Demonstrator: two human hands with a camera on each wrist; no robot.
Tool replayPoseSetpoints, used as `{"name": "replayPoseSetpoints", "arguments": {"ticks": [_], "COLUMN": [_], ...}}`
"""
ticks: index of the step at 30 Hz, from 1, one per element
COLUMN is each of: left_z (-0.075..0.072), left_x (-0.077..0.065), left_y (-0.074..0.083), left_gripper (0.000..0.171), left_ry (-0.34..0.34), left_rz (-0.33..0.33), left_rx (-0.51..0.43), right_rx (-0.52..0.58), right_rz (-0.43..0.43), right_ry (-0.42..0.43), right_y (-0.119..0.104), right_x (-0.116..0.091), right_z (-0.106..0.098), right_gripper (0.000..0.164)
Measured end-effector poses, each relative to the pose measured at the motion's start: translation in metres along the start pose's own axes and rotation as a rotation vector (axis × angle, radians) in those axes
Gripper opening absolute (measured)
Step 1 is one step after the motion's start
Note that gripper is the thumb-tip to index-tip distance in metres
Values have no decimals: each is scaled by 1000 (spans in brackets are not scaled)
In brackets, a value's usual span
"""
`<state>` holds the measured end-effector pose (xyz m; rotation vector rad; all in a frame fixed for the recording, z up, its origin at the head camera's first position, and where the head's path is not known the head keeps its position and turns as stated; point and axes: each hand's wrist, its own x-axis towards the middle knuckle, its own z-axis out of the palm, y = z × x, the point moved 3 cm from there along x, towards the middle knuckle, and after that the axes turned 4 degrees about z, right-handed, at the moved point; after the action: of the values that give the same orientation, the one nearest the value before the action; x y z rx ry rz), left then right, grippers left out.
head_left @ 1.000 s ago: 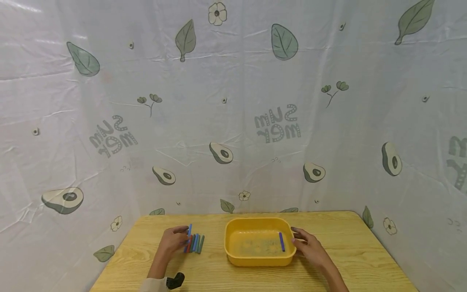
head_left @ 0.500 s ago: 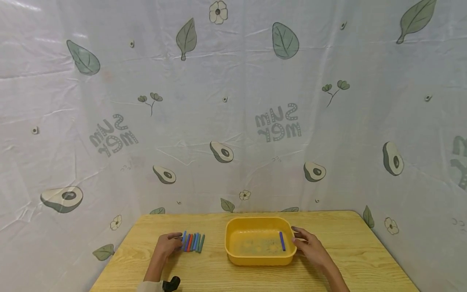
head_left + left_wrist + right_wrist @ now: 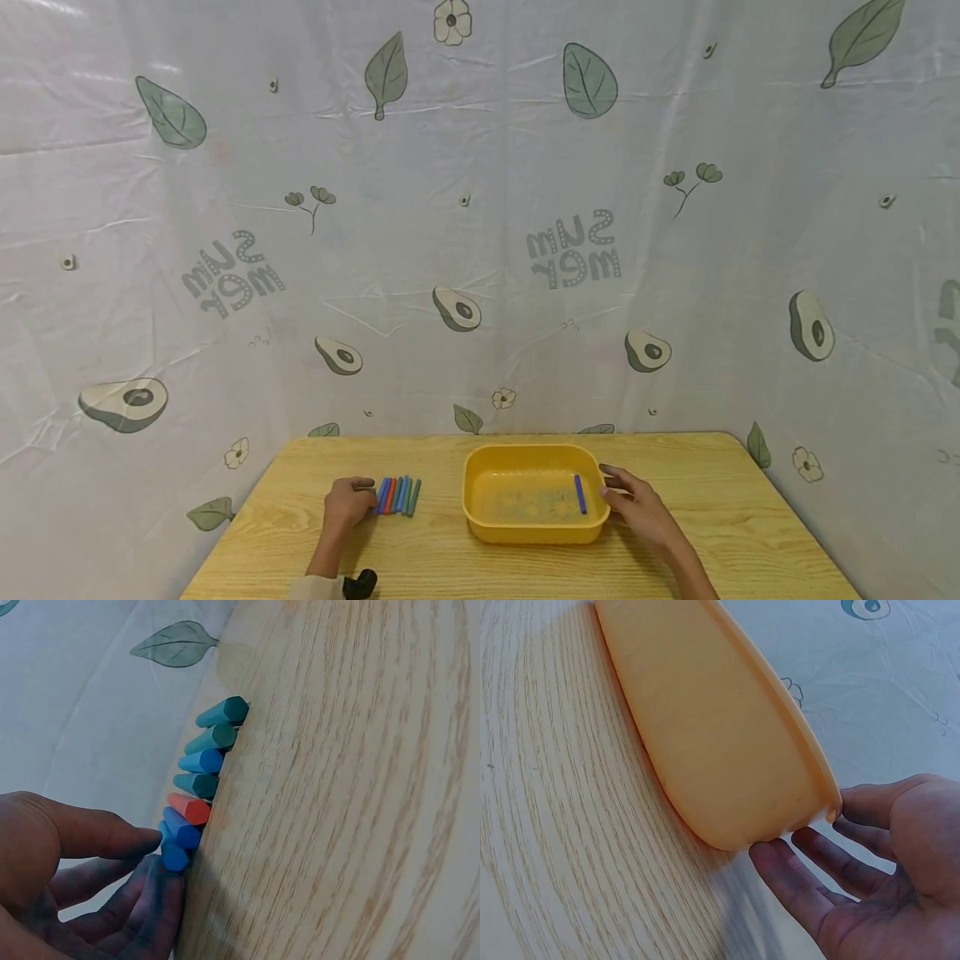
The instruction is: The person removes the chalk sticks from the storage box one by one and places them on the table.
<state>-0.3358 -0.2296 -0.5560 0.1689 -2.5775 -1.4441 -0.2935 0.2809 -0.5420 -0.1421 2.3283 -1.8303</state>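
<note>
In the head view my left hand (image 3: pixel 350 502) is at the left end of a row of coloured chalk sticks (image 3: pixel 392 495). Its thumb and fingers pinch the blue chalk stick (image 3: pixel 175 855) at the near end of the row in the left wrist view. Beside it lie another blue stick, a red stick (image 3: pixel 189 808), and several green and blue ones. My right hand (image 3: pixel 636 508) holds the right end of a yellow plastic tub (image 3: pixel 534 534), thumb at the rim and fingertips against the outer wall. Inside the tub, near that end, lies one violet-blue chalk stick (image 3: pixel 580 494).
Everything stands on a light wooden table (image 3: pixel 450 575). Bare wood lies between the chalk row and the tub. A pale printed sheet (image 3: pixel 495 250) hangs behind the table and along both sides. Dusty smudges mark the tub's floor.
My left hand brought a blue chalk stick down to the left end of the row and remains on it, its fingers drawn in slightly. The right hand and tub have stayed put.
</note>
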Motion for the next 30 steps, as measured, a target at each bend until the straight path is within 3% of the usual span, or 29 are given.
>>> {"name": "replayPoseSetpoints", "arguments": {"ticks": [21, 30], "left_z": [-1, 4], "left_x": [-6, -13], "left_y": [7, 30], "left_gripper": [48, 47], "left_ry": [-41, -47], "left_rz": [-24, 57], "left_rx": [-2, -34], "right_rx": [-11, -11], "right_rz": [-10, 6], "right_ry": [-8, 12], "right_y": [3, 1], "right_x": [2, 1], "right_z": [-1, 0], "right_gripper": [62, 60]}}
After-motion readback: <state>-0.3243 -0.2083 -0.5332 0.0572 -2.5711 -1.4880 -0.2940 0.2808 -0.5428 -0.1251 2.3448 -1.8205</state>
